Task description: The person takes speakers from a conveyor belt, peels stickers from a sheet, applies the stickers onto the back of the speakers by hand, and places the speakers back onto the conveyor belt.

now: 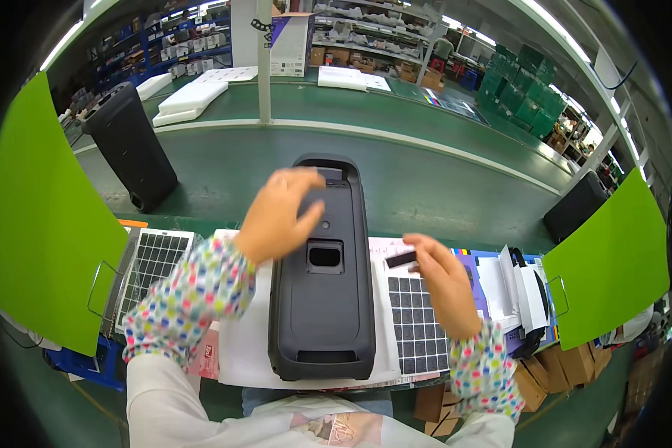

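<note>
A tall black speaker cabinet (321,299) lies in front of me on white padding, with a square cut-out in its middle and recesses at both ends. Over its far left part hovers my left hand (280,213), thumb and fingers apart, slightly blurred; whether it touches the casing I cannot tell. To the right of the cabinet, my right hand (444,280) pinches a small black rectangular pad (401,259) between thumb and fingertips. Below that hand is a white sheet bearing rows of black rectangular pads (417,325). A similar pad sheet (153,269) lies on the left.
Green panels stand at left (41,224) and right (612,261). Another black speaker (131,145) stands on the conveyor (425,183) at left, and a further dark cabinet (577,205) at right. Papers (500,287) lie right of the pads; cardboard boxes (560,369) sit below.
</note>
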`<action>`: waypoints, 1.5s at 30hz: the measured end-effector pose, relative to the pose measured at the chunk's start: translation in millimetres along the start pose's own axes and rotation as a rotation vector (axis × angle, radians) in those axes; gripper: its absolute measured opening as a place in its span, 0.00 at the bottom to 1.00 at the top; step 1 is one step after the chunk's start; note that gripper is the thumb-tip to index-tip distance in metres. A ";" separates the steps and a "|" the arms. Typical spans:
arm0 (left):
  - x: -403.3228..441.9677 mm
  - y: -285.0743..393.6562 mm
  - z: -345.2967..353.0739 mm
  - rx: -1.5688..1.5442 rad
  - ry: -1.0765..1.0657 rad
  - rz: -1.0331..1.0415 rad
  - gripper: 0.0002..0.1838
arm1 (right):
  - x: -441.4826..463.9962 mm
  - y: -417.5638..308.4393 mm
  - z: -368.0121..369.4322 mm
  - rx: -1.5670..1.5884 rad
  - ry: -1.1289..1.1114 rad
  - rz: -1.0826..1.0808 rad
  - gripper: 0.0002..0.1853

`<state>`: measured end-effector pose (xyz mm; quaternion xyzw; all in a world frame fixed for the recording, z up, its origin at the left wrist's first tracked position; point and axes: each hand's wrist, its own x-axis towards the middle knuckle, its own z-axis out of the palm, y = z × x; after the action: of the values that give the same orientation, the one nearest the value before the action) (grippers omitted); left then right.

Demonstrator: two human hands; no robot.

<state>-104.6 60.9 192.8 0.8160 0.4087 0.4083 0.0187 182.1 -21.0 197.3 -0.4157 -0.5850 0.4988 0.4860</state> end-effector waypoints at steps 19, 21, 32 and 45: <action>-74.0 61.5 15.6 0.338 -0.236 -0.038 0.33 | 177.6 22.4 50.3 -0.511 -0.603 0.314 0.16; -73.3 62.1 14.2 0.343 -0.245 -0.033 0.32 | 177.6 22.4 50.1 -0.506 -0.604 0.317 0.16; -73.5 61.7 16.5 0.336 -0.236 -0.029 0.29 | 178.1 23.1 50.4 -0.502 -0.609 0.326 0.16; -73.5 62.2 15.8 0.330 -0.233 -0.026 0.27 | 176.7 24.7 50.6 -0.482 -0.585 0.312 0.18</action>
<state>-77.6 -25.9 157.0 0.8445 0.4755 0.2382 -0.0628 100.2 145.4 198.6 -0.4420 -0.7286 0.5123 0.1066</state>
